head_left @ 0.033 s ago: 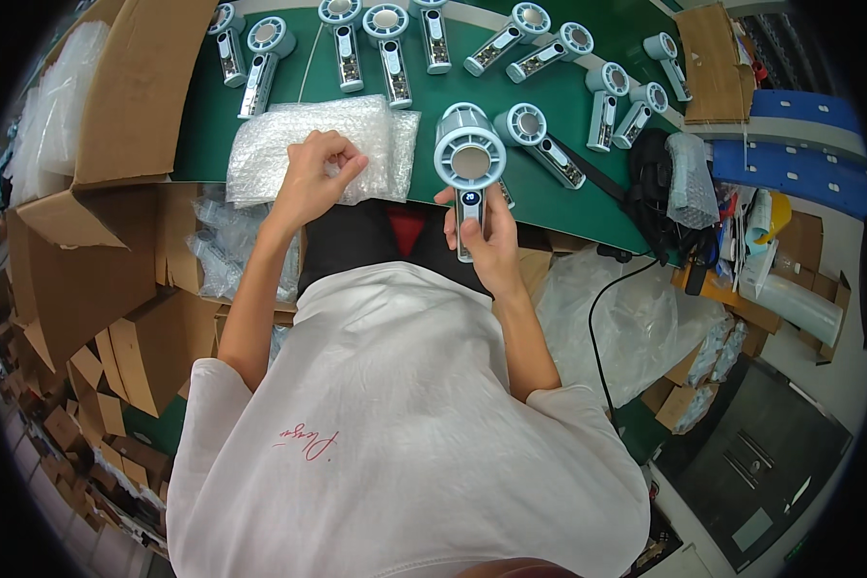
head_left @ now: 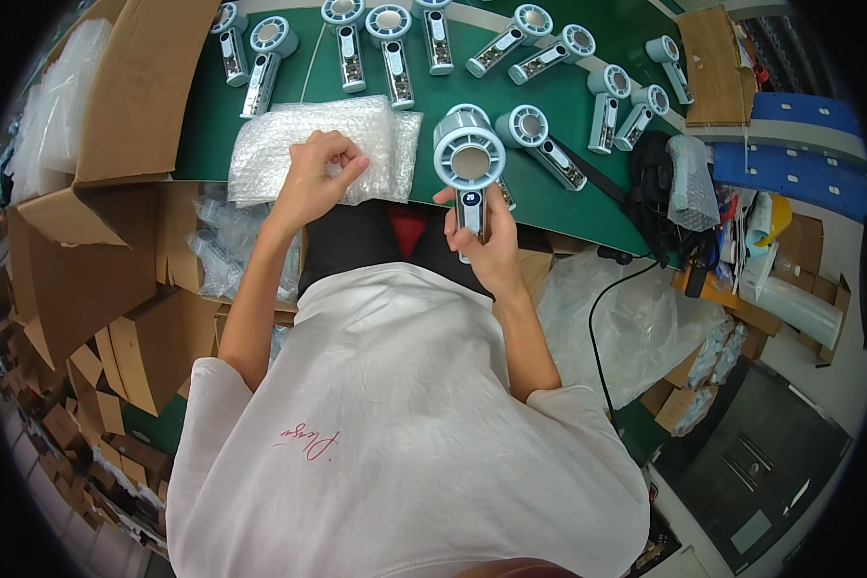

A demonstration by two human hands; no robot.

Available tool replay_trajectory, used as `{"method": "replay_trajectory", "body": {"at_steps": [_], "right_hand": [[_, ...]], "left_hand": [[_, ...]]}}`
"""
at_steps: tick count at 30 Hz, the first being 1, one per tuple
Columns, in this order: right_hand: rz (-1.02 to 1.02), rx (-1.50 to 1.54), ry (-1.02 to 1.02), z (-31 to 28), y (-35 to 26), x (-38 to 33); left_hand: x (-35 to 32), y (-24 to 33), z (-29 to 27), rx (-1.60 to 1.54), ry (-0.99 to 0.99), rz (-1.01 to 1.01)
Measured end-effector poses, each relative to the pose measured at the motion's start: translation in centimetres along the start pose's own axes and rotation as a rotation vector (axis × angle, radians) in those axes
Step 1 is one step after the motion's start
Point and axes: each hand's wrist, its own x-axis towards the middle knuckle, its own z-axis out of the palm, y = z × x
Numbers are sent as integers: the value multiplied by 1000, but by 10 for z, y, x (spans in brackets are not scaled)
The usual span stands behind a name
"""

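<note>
Right hand (head_left: 492,249) barely moved, holding blue fan (head_left: 469,169)

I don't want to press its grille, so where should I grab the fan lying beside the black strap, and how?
Probably by its slim, straight handle, from the near right side, closing across its width: it points right and toward you, while the wide, round head lies farther off.

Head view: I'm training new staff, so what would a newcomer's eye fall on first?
Probably the pale blue handheld fan in the right grip, upper middle, its small display lit. Next come similar fans scattered across the green table beyond. To the left, clear bubble wrap lies partly hidden by the left grip.
</note>
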Motion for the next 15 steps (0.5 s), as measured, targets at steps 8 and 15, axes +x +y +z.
{"method": "replay_trajectory", "body": {"at_steps": [8,15], "right_hand": [[-35,-112,-27,28,8,31],[-130,-64,54,48,32,51]], "left_hand": [[-2,-2,-7,139,-26,123],[-2,-1,-9,44,-47,48]]}}
